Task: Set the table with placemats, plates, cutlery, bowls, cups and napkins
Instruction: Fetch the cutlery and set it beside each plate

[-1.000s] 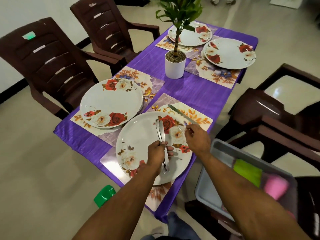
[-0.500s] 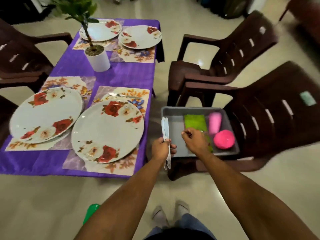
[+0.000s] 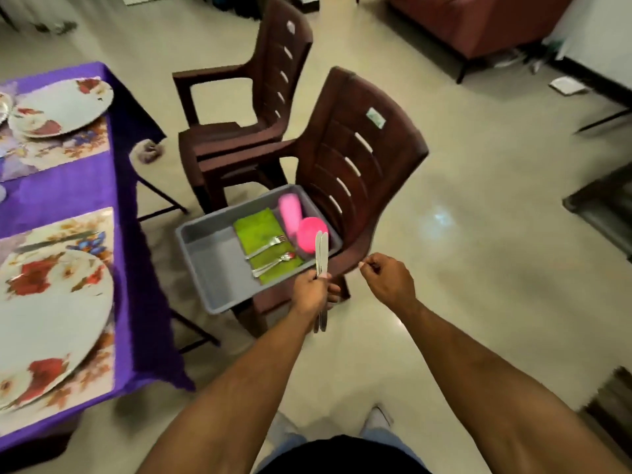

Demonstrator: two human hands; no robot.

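On the seat of the nearer dark brown plastic armchair [image 3: 355,159] sits a shallow grey plastic tray [image 3: 212,265], its near corner jutting past the seat edge. Inside the tray, a folded green cloth napkin [image 3: 260,230] lies along the middle, with a steel fork [image 3: 266,247] and a steel spoon [image 3: 275,262] resting across it. At the tray's far right end a pink plastic cup [image 3: 290,210] lies beside a round pink plastic bowl [image 3: 309,234].

Just near the tray's right edge, the left hand [image 3: 313,292] grips two steel table knives [image 3: 321,254] together, fingers and thumb curled round their middles, blades pointing up and away over the bowl, handles hanging below the fist. To the right of it, well clear of the tray, the right hand [image 3: 386,277] hangs in the air with its fingers curled in and thumb against the forefinger; whether anything is pinched there is not clear.

Far behind stands a second brown plastic armchair [image 3: 263,80]. At the left, a table under a purple cloth [image 3: 136,268] carries floral placemats [image 3: 99,220], each under a white plate with red roses [image 3: 51,302]; another such plate [image 3: 65,104] lies farther away.
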